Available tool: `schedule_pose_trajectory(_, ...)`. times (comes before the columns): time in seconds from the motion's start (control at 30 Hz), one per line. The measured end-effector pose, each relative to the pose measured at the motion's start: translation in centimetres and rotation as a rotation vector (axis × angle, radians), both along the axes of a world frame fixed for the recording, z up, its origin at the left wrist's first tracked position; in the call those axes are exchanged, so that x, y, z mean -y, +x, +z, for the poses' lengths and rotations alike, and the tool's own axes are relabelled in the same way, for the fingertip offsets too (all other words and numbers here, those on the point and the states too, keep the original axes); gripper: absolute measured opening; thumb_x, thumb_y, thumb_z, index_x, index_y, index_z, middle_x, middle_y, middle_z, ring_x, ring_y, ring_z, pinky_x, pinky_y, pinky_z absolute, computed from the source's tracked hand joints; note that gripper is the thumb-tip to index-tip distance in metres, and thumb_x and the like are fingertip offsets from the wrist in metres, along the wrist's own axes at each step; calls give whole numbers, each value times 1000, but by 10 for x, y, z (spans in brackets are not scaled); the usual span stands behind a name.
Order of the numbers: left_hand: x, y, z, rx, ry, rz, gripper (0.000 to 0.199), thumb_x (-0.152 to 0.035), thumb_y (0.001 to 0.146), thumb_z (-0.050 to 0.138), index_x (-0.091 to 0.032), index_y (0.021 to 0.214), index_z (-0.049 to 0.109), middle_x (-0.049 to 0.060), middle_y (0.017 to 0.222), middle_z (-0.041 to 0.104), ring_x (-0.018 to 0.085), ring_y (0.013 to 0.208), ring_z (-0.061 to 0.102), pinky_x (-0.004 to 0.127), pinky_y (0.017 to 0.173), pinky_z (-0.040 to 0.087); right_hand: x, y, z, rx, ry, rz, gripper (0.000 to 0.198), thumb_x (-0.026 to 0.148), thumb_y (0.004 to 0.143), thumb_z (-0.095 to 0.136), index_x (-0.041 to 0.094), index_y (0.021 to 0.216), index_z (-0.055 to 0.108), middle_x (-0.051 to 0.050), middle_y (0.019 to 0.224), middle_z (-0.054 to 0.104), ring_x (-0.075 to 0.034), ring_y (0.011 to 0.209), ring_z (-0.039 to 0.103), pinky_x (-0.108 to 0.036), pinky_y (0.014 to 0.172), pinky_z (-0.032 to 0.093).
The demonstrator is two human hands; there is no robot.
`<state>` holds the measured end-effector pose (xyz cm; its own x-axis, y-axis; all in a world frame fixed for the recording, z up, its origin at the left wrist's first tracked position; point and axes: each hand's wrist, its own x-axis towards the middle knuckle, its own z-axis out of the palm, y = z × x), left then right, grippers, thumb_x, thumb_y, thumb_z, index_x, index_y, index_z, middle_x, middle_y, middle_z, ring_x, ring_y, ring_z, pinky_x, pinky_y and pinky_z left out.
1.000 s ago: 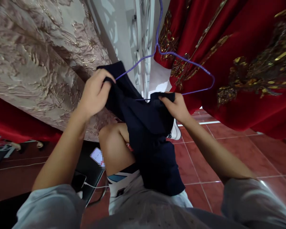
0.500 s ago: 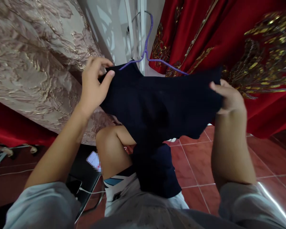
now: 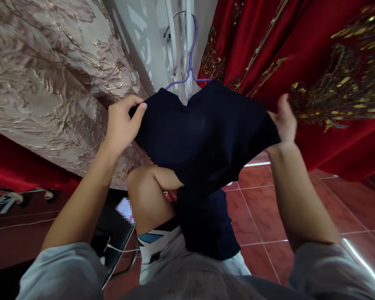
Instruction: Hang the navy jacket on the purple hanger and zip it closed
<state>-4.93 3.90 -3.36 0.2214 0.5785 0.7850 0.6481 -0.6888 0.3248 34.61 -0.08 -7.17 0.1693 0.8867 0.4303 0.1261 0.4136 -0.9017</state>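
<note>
While the lap is seen nearest, partly covered by a heap of dark cloth (image 3: 209, 229), whether that heap is joined to anything above cannot be told. Just beyond, the dark garment (image 3: 200, 133) is held out over the thighs, suspended between two hands. By the left hand (image 3: 125, 118), one edge is pinched, thumb and fingers narrowed on the fabric, apparently so that this side is kept from slipping. At the opposite edge, the fabric is met by the right hand (image 3: 286, 123); its thumb is raised clear, but its fingers are partly hidden, so whether anything is gripped cannot be told. With both sides supported, the panel is spread wide across the purple hanger (image 3: 191, 62), whose lower part is covered by it. Farther up, the hook is seen beside the white rack (image 3: 188, 25), perhaps borne there, and the scene is flanked by pale brocade (image 3: 50, 75) and red drapery (image 3: 268, 46).
</note>
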Motion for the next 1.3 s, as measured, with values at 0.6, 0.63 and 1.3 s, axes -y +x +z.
schedule_pose_trajectory(0.6,107,59,9,377,-739,-345,13,-24,85,62,-25,96,55,3,83,61,18,69,63,27,56,52,101,-76,14,655,199,939,24,41,93,73,27,114,74,-4,103,73,-19,91,69,-33,79,55)
schedule_pose_trajectory(0.63,115,51,9,317,-789,-331,15,-20,80,61,-25,92,54,2,78,57,17,65,60,26,52,48,96,-78,11,636,207,956,24,40,96,70,27,116,74,-5,109,74,-20,98,70,-33,86,56)
schedule_pose_trajectory(1.3,99,18,12,79,266,91,27,-25,101,58,-30,125,70,5,110,73,23,103,69,44,98,55,-26,-51,47,-368,-83,96,4,20,90,73,17,92,74,-8,99,78,-16,100,74,-29,85,59)
